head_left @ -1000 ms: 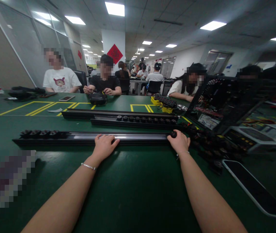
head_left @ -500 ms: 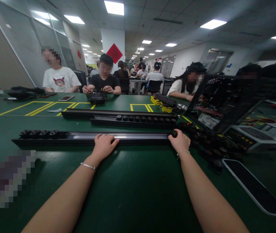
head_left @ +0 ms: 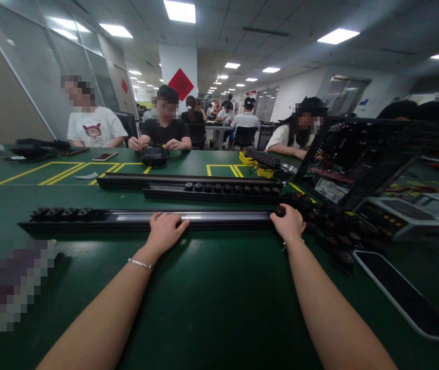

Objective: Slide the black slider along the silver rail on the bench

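A long black rail point(head_left: 227, 218) with a shiny metal channel lies crosswise on the table before me. Several small black round-topped modules point(head_left: 62, 213) sit at its left end. Around its middle my left hand point(head_left: 165, 228) is closed, fingers over the top and thumb along the channel. At the right end, my right hand point(head_left: 289, 221) pinches a small black module point(head_left: 280, 211) against the rail; most of that piece is hidden by the fingers. Beyond lie a shorter black rail point(head_left: 165, 193) carrying several modules and another long black rail point(head_left: 127, 180).
A dark heap of loose black modules point(head_left: 335, 223) lies right of my right hand. Near it are a phone-like slab point(head_left: 404, 295), an open computer case point(head_left: 343, 159) and a grey box point(head_left: 404, 213). People sit across the green table point(head_left: 219, 308).
My right hand has shifted slightly right along the rail's end, still pinching the small module. My left hand stays in place on the rail.
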The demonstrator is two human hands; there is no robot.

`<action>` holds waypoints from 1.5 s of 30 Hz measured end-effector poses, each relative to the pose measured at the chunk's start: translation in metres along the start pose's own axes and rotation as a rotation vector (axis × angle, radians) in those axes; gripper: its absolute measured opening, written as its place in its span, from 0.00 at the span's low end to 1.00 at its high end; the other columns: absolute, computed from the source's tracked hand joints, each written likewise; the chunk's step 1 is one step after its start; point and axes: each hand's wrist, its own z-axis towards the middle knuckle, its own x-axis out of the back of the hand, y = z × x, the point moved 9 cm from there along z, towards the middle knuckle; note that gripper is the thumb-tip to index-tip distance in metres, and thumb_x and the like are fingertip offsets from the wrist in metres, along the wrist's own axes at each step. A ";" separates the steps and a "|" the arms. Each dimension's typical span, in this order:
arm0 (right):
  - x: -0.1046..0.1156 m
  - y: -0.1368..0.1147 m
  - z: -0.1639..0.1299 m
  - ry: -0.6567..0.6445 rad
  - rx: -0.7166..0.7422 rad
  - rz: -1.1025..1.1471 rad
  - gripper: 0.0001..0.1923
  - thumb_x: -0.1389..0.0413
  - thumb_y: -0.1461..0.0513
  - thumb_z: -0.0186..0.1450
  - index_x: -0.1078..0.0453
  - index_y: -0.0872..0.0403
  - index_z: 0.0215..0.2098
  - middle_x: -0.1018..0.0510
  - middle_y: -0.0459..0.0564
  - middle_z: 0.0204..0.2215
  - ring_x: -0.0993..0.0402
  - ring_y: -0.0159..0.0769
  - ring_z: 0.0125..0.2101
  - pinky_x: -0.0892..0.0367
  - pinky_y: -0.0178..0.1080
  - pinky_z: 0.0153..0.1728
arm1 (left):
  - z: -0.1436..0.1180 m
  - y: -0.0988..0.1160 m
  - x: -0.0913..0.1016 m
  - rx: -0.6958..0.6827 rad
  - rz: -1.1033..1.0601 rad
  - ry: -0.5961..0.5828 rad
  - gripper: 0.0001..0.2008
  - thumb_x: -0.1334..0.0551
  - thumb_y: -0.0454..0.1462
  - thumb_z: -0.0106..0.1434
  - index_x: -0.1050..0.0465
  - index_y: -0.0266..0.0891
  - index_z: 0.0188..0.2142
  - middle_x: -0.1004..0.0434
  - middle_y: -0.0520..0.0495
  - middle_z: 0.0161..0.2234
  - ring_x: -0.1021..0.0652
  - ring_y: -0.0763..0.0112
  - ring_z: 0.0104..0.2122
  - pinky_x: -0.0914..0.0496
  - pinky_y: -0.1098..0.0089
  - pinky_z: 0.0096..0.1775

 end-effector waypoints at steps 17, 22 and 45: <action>0.004 0.015 0.014 0.083 0.080 0.112 0.23 0.47 0.58 0.52 0.33 0.54 0.46 0.30 0.54 0.45 0.37 0.44 0.48 0.45 0.47 0.52 | 0.000 0.002 0.001 -0.003 0.002 -0.016 0.20 0.52 0.50 0.63 0.29 0.42 0.29 0.22 0.47 0.35 0.27 0.63 0.40 0.48 0.53 0.52; 0.006 0.020 0.018 0.070 0.037 0.118 0.23 0.47 0.60 0.51 0.33 0.55 0.46 0.29 0.54 0.43 0.36 0.44 0.46 0.44 0.46 0.52 | 0.000 0.001 0.000 -0.003 0.006 -0.014 0.20 0.52 0.50 0.63 0.29 0.42 0.28 0.22 0.47 0.34 0.27 0.62 0.40 0.48 0.53 0.52; 0.017 0.043 0.023 0.092 -0.124 0.180 0.25 0.46 0.60 0.50 0.35 0.53 0.48 0.28 0.52 0.41 0.32 0.42 0.41 0.39 0.45 0.47 | 0.000 0.001 0.001 -0.008 0.002 -0.013 0.21 0.53 0.51 0.63 0.30 0.42 0.28 0.22 0.47 0.34 0.27 0.63 0.39 0.47 0.53 0.52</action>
